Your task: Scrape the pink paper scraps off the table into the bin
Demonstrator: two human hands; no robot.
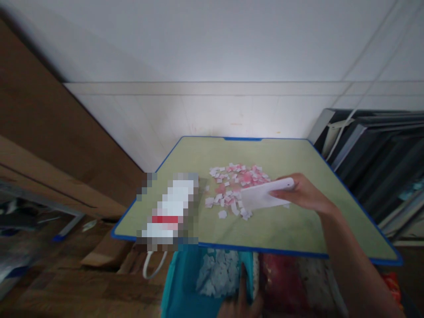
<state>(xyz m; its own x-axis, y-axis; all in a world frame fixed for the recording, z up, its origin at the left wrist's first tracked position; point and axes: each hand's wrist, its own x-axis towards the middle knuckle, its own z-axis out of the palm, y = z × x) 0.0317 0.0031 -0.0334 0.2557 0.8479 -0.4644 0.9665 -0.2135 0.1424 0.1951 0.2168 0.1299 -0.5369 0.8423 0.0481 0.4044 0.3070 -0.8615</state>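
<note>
Your right hand grips the board, your left hand's hold is unclear; bits lie binned, scraps remain tabletop.

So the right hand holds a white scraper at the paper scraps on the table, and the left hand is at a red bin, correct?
No: the head view shows a teal bin, not red. The right hand holds the white scraper at the paper scraps on the table; the left hand is at the bin.
</note>
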